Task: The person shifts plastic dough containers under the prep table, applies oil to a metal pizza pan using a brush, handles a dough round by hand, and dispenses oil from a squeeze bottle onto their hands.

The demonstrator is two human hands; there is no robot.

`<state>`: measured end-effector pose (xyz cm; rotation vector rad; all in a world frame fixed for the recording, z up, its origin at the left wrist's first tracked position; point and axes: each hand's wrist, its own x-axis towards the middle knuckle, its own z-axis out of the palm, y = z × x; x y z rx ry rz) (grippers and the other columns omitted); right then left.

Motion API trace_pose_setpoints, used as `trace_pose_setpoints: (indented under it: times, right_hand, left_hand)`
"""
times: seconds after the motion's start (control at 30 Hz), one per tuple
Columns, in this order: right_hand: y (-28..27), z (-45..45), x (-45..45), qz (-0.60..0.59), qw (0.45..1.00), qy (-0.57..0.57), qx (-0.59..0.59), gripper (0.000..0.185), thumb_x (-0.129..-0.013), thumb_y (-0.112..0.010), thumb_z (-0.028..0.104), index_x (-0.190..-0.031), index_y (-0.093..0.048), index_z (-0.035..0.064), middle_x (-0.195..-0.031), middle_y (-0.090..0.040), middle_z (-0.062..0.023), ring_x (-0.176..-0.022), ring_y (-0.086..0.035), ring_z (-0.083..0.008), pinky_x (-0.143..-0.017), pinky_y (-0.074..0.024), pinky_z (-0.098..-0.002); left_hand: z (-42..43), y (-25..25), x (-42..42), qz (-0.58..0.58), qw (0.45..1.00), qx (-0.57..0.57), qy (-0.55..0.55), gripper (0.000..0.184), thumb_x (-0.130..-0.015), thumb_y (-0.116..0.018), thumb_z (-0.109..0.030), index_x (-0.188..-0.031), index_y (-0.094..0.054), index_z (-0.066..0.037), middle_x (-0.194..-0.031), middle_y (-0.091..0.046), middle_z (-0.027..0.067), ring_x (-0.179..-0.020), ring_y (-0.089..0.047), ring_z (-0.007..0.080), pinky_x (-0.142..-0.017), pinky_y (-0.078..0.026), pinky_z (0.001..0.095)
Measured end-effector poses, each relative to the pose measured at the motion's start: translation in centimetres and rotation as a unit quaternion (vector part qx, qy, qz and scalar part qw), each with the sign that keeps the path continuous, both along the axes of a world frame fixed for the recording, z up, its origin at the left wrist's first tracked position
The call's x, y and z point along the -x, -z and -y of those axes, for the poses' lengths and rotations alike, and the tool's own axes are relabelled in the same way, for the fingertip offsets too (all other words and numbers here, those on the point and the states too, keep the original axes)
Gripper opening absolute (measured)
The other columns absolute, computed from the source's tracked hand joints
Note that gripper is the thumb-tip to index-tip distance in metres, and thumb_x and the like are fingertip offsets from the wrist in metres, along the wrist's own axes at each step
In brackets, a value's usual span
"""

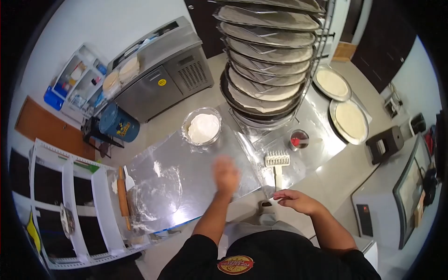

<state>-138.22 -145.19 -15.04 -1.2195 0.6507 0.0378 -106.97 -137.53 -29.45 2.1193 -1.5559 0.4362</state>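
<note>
My left hand [226, 175] is over the steel table [200, 172], smeared by motion, so its fingers do not show clearly. In front of it stands a bowl [185, 135] of flour [204, 128]. My right hand [295, 201] is at the table's front edge with its fingers stretched out. Its fingertips are by the handle end of a spiked dough docker [277, 161]; I cannot tell if they touch. Behind the docker is a metal container [293, 144] with something red in it and a handle sticking out.
A tall rack [322, 42] of dough-lined pans [266, 84] stands at the back. Two pans with dough rounds [351, 120] lie at right. On the left are a rolling pin [122, 193], a white scraper [129, 178] and a shelf [70, 186]. A steel fridge [158, 86] stands behind.
</note>
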Motion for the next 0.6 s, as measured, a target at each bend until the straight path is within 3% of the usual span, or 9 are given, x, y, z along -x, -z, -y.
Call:
trace_pose_setpoints:
  times: [0.13,0.23,0.3,0.4,0.43,0.47,0.53,0.57,0.6]
  right_hand:
    - [-0.5,1.6,-0.3,-0.054,0.998,-0.038,-0.017,0.043,-0.097,-0.060,0.014,-0.138,-0.055,-0.0004,-0.126,-0.064,-0.0093,-0.114,-0.060,-0.0172,-0.101,-0.0462,-0.0320]
    - [1.0,1.6,-2.9,-0.028,0.994,-0.090,0.046,0.041,-0.097,-0.060,0.015,-0.135,-0.057,-0.0007,-0.125,-0.065,-0.0081,-0.111,-0.060,-0.0163,-0.098,-0.0471,-0.0309]
    - [1.0,2.5,-5.1,-0.008,0.995,-0.101,0.004,0.040,-0.097,-0.060,0.015,-0.135,-0.057,0.0008,-0.126,-0.064,-0.0077,-0.113,-0.060,-0.0163,-0.098,-0.0471,-0.0309]
    - [2.2,2.1,-7.2,0.016,0.992,-0.092,-0.086,0.039,-0.097,-0.059,0.015,-0.134,-0.058,0.0038,-0.128,-0.063,-0.0068,-0.116,-0.060,-0.0163,-0.097,-0.0472,-0.0310]
    - [3.8,2.5,-8.3,-0.003,0.995,-0.088,-0.043,0.042,-0.096,-0.061,0.018,-0.135,-0.056,0.0024,-0.129,-0.062,-0.0087,-0.116,-0.059,-0.0195,-0.099,-0.0470,-0.0338]
    - [5.1,3.0,-9.9,-0.017,0.996,-0.086,0.001,0.046,-0.095,-0.062,0.021,-0.136,-0.055,0.0010,-0.131,-0.061,-0.0105,-0.117,-0.059,-0.0227,-0.100,-0.0467,-0.0366]
    - [6.8,2.6,-12.5,-0.024,0.995,-0.089,0.040,0.050,-0.094,-0.064,0.023,-0.137,-0.054,-0.0004,-0.132,-0.060,-0.0124,-0.118,-0.059,-0.0259,-0.102,-0.0465,-0.0393]
    - [7.0,2.3,-14.0,-0.028,0.955,-0.119,0.272,0.053,-0.094,-0.063,0.029,-0.138,-0.053,-0.0007,-0.136,-0.057,-0.0156,-0.124,-0.055,-0.0289,-0.107,-0.0414,-0.0424]
    - [7.2,2.0,-15.4,-0.028,0.862,-0.139,0.488,0.058,-0.094,-0.062,0.034,-0.139,-0.051,-0.0009,-0.140,-0.054,-0.0187,-0.129,-0.051,-0.0318,-0.111,-0.0362,-0.0454]
  left_hand:
    - [-3.3,8.8,2.1,0.075,0.988,-0.131,0.002,0.042,-0.081,-0.070,-0.018,-0.123,-0.067,-0.013,-0.125,-0.064,0.0156,-0.127,-0.053,0.0314,-0.111,-0.037,0.0490]
    - [-5.1,4.3,0.3,-0.066,0.986,-0.156,0.004,0.038,-0.085,-0.067,-0.022,-0.122,-0.067,-0.011,-0.127,-0.062,0.0166,-0.125,-0.054,0.0326,-0.110,-0.038,0.0489]
    - [-7.2,-0.3,-1.9,-0.192,0.963,-0.182,0.048,0.036,-0.088,-0.065,-0.026,-0.120,-0.067,-0.009,-0.129,-0.061,0.0175,-0.124,-0.054,0.0337,-0.109,-0.039,0.0488]
    - [-10.6,2.1,-0.9,-0.277,0.947,-0.149,0.068,0.034,-0.090,-0.063,-0.026,-0.118,-0.067,-0.008,-0.128,-0.061,0.0174,-0.120,-0.056,0.0344,-0.106,-0.041,0.0486]
    - [-11.3,4.2,-0.1,-0.293,0.949,-0.098,0.068,0.033,-0.090,-0.062,-0.024,-0.118,-0.066,-0.008,-0.125,-0.062,0.0168,-0.116,-0.057,0.0344,-0.104,-0.042,0.0484]
    - [-11.2,2.4,0.4,-0.304,0.950,-0.045,0.063,0.031,-0.090,-0.061,-0.022,-0.117,-0.066,-0.008,-0.123,-0.063,0.0162,-0.112,-0.058,0.0345,-0.101,-0.044,0.0483]
    - [-11.5,-4.8,4.8,-0.362,0.859,-0.203,0.299,0.031,-0.089,-0.059,-0.017,-0.118,-0.065,-0.008,-0.119,-0.065,0.0148,-0.109,-0.059,0.0351,-0.096,-0.047,0.0479]
    - [-12.2,-5.7,4.2,-0.362,0.863,-0.203,0.290,0.031,-0.089,-0.059,-0.017,-0.118,-0.065,-0.008,-0.119,-0.065,0.0148,-0.109,-0.059,0.0351,-0.096,-0.047,0.0479]
    - [-13.4,-6.5,3.2,-0.361,0.878,-0.154,0.274,0.030,-0.090,-0.059,-0.017,-0.117,-0.066,-0.007,-0.118,-0.066,0.0148,-0.109,-0.060,0.0354,-0.095,-0.047,0.0471]
